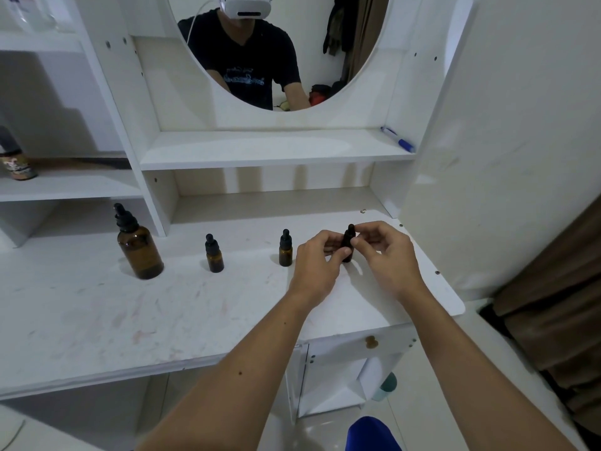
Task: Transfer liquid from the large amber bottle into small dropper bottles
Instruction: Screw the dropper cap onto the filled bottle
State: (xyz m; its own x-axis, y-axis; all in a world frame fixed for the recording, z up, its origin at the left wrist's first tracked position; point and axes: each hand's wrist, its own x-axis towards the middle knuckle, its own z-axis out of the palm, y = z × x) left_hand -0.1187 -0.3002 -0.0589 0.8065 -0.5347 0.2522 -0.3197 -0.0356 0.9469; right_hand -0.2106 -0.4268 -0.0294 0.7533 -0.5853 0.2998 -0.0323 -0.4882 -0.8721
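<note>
The large amber bottle (pixel 140 249) with a black dropper cap stands on the white desk (pixel 97 314) at the left. Two small amber dropper bottles stand capped to its right, one (pixel 214 254) near the middle and one (pixel 285 249) further right. A third small dropper bottle (pixel 348 244) stands at the right between my hands. My left hand (pixel 320 262) holds its body. My right hand (pixel 385 252) pinches its black dropper cap with thumb and forefinger.
A shelf above the desk holds a blue pen (pixel 399 140) at its right end. A round mirror (pixel 279 43) hangs above it. A dark bottle (pixel 16 157) stands on the left shelf. The desk's right edge ends near the white wall (pixel 504 157).
</note>
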